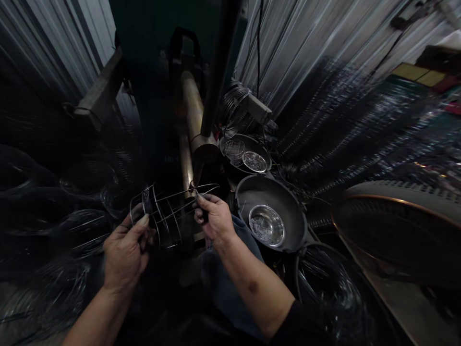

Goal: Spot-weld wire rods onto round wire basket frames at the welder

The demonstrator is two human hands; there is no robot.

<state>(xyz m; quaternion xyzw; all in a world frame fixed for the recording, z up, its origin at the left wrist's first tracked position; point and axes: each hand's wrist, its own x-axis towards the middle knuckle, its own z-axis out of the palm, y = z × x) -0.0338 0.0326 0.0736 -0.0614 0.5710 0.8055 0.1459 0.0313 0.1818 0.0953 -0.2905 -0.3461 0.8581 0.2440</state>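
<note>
A small wire cage frame [169, 209] of thin metal rings and ribs lies on its side between my hands. My left hand [126, 250] is closed round its ring end at the left. My right hand [214, 216] pinches the ribs at the right end, close to the tip of a brass-coloured machine head [201, 154]. The frame's free wire tips point right, towards that head.
A dark pan [288, 230] with a steel bowl [267, 224] of small wire pieces sits right of my hand. Behind it is another pan [248, 144] holding wire discs. Stacks of wire rings fill the left, lower right and far right. A large round drum [396, 230] stands right.
</note>
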